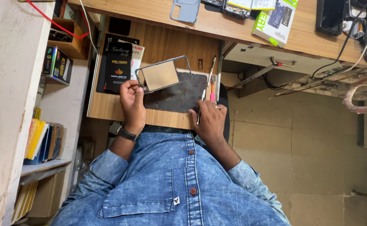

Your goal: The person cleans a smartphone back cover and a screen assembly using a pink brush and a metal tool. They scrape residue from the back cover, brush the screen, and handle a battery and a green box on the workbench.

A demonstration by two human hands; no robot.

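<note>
My left hand [132, 100] grips the near end of a phone frame [163, 74] with a tan panel inside and holds it tilted above a dark work mat [179, 97]. My right hand [208, 119] rests on the mat's right edge and holds a thin metal tool [205, 86] that points away from me. An orange-pink tool [212, 87] lies right beside it. A dark watch sits on my left wrist.
Black boxes [118, 65] lie left of the mat on the pull-out wooden shelf [108, 106]. On the desk above lie a grey phone case [185, 10], a green-white box [274, 19], a dark device [330, 16] and cables. Shelves with books stand at left.
</note>
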